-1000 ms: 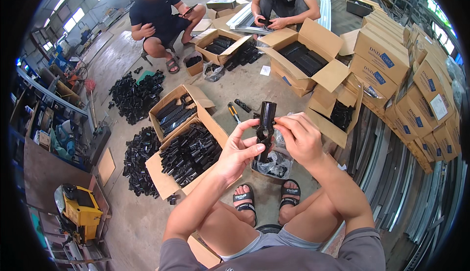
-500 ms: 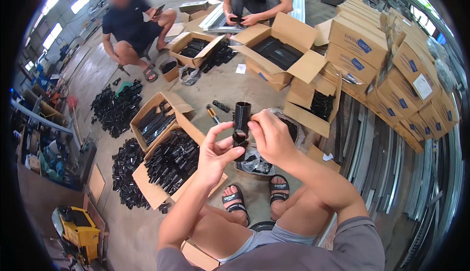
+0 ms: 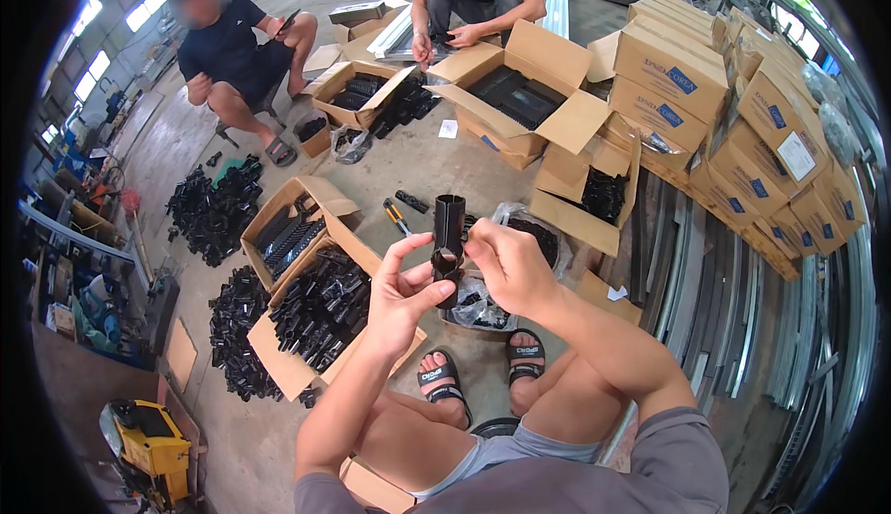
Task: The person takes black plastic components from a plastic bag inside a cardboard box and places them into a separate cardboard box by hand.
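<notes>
In front of me a glossy black tube-shaped part (image 3: 450, 220) stands upright, its open end at the top. My left hand (image 3: 399, 293) grips its lower half between thumb and fingers. At the part's right side, my right hand (image 3: 516, 269) is closed in a pinch with the fingertips against or close beside the tube. Whatever small thing is in that pinch is hidden by the fingers. Below and behind my hands sits a container lined with a clear plastic bag (image 3: 478, 310), with small black pieces in it.
Left of me, an open carton (image 3: 295, 379) overflows with black parts; loose piles (image 3: 237, 328) lie beside it. An orange-handled tool (image 3: 397, 215) lies on the floor. Two people crouch ahead among open boxes (image 3: 583, 129). Stacked cartons (image 3: 670, 68) and metal profiles (image 3: 715, 310) are at right.
The view has shifted slightly; my hands keep hold of the black part in nearly the same pose. The person at far left has raised a hand from near the floor.
</notes>
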### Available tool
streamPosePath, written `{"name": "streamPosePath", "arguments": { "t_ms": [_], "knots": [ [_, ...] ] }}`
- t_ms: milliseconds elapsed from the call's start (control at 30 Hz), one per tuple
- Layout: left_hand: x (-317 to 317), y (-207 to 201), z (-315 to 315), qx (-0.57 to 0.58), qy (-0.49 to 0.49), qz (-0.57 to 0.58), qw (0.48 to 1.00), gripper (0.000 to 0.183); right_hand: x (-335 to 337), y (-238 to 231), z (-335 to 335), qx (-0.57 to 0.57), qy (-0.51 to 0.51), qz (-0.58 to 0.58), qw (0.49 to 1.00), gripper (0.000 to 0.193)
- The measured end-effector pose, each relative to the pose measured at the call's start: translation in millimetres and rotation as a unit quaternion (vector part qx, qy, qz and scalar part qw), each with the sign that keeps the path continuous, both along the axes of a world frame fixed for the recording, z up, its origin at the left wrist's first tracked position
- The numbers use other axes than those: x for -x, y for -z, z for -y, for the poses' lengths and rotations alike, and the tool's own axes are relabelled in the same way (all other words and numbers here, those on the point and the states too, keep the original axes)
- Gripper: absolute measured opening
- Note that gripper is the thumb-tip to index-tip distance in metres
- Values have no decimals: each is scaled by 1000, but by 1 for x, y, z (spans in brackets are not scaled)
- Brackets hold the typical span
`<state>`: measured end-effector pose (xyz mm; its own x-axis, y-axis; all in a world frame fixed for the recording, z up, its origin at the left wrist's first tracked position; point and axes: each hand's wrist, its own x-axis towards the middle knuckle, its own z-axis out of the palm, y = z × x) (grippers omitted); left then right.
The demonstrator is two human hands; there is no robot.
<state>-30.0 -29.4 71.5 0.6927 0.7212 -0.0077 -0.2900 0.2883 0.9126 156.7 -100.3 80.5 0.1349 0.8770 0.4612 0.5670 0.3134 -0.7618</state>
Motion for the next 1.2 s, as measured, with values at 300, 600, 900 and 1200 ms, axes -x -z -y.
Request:
{"name": "streamPosePath", "arguments": {
  "t_ms": [300, 600, 900, 1200],
  "knots": [
    [-2, 2, -3, 1, -11, -4, 1000, 63, 3, 0, -6, -99, 78, 37, 991, 16],
    [-1, -1, -3, 8, -1, 8, 1000, 62, 6, -7, -7, -157, 90, 84, 980, 16],
    [-1, -5, -2, 2, 3, -4, 1000, 65, 9, -15, 0, -106, 86, 38, 990, 13],
    [4, -5, -3, 7, 1, -11, 1000, 64, 17, -6, -8, -51, 79, 33, 995, 16]
  ]
}}
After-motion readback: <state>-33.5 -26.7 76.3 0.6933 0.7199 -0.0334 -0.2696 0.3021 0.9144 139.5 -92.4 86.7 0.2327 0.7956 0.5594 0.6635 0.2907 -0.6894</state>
